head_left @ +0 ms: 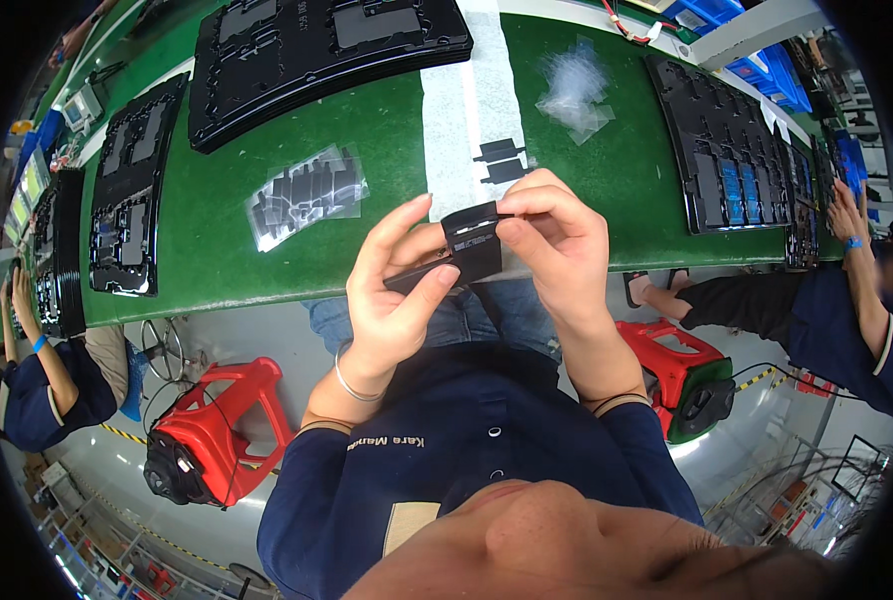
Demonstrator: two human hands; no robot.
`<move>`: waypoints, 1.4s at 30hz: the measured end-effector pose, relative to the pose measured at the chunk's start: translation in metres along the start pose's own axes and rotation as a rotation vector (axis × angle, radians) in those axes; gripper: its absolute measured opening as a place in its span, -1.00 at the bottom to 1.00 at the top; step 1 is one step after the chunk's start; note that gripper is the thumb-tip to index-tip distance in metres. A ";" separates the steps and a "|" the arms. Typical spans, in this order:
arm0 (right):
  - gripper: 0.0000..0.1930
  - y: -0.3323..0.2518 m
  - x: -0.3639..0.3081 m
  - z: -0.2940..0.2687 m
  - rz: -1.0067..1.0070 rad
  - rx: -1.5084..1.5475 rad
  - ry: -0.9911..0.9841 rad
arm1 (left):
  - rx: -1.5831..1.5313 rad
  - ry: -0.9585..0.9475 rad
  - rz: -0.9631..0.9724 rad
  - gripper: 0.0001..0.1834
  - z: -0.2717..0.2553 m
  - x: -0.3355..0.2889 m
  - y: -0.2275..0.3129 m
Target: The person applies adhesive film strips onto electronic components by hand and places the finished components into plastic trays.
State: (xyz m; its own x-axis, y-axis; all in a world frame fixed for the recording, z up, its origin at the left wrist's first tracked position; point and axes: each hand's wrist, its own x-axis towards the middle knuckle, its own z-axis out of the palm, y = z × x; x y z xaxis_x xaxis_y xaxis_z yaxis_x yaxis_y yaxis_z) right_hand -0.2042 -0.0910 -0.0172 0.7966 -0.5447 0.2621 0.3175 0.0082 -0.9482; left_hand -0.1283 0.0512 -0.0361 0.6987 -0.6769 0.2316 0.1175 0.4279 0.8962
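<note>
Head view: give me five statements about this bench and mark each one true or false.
1. Left hand and right hand both hold the black part. True.
2. The clear sheet of dark strips lies right of the white runner. False: it lies left.
3. Clear plastic pieces lie right of the runner. True.
4. The left stool is blue. False: it's red.
5. The tabletop is green. True.

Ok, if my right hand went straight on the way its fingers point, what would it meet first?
Probably the black part, which the right hand seems to be pinching at its upper edge. The left hand lies beyond it, though depth is unclear.
</note>
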 end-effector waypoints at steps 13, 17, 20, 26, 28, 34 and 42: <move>-0.34 0.017 -0.018 0.021 -0.578 -0.823 0.074 | 0.802 0.054 0.446 -0.34 0.015 -0.001 -0.010; -0.67 0.008 -0.003 -0.002 -0.287 -0.386 -0.020 | 0.232 0.036 0.003 -0.38 0.005 -0.003 -0.005; -0.90 0.008 0.003 -0.006 0.012 -0.030 -0.092 | 0.063 -0.030 -0.073 -0.39 0.000 0.001 -0.001; -0.93 0.008 0.003 -0.011 0.134 0.035 -0.162 | 0.111 -0.144 -0.056 -0.37 -0.003 0.012 0.005; -0.93 0.006 0.004 -0.012 0.053 -0.090 -0.208 | 0.088 -0.139 -0.090 -0.36 -0.005 0.014 0.007; -0.94 0.005 -0.004 0.000 0.057 0.066 -0.054 | -0.077 -0.064 -0.035 -0.34 -0.003 0.014 0.006; -0.84 0.008 -0.001 -0.004 -0.009 0.086 -0.157 | -0.011 -0.024 -0.148 -0.80 -0.010 0.005 0.002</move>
State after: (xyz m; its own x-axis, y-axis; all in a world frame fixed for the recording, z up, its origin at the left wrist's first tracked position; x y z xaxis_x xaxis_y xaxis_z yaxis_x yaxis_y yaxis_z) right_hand -0.2048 -0.0939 -0.0260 0.8619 -0.4079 0.3012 0.3620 0.0792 -0.9288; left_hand -0.1172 0.0545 -0.0370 0.6558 -0.7473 0.1067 0.2258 0.3290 0.9169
